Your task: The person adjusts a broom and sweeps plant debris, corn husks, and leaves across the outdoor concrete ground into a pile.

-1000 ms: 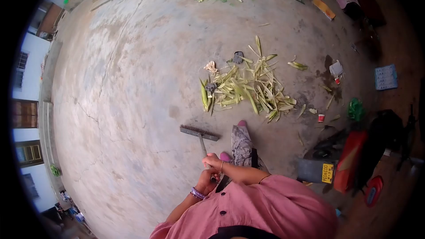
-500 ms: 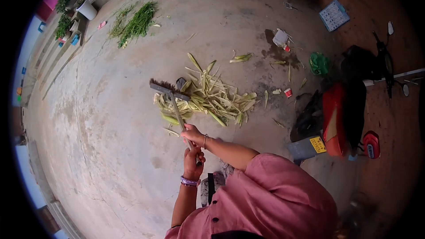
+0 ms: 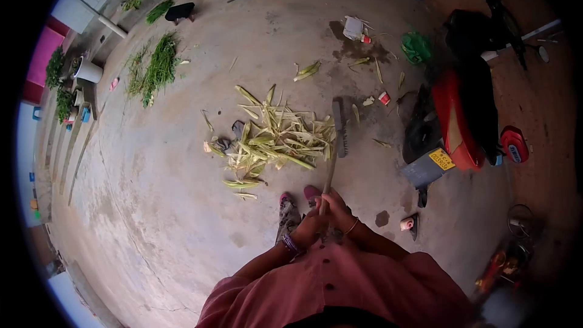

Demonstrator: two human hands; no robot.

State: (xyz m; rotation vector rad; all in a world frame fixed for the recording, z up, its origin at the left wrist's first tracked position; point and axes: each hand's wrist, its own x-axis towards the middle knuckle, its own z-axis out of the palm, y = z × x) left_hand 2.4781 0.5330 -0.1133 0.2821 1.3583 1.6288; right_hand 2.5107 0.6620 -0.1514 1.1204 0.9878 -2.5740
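Observation:
A broom [image 3: 340,129] with a long pale handle and a dark bristle head stands on the concrete at the right edge of a heap of corn husks [image 3: 282,136]. Its handle runs down toward my body. My right hand [image 3: 336,205] is wrapped around the handle near its lower end. Just below and to the left, my left hand [image 3: 310,227], with bracelets at the wrist, is closed on the same handle. Part of the left fingers is hidden. Dark scraps [image 3: 237,127] lie in the heap's left side.
A red scooter [image 3: 452,118] stands on the right. Beyond the heap lie a red paper cup [image 3: 384,98], a green plastic bag [image 3: 416,47] and a white container [image 3: 353,28]. Green plants [image 3: 159,68] lie far left, near a black stool [image 3: 180,11].
The broom head has swung from the heap's left side to its right side. Both hands have moved right and closer to my body, still on the handle. The camera view has shifted.

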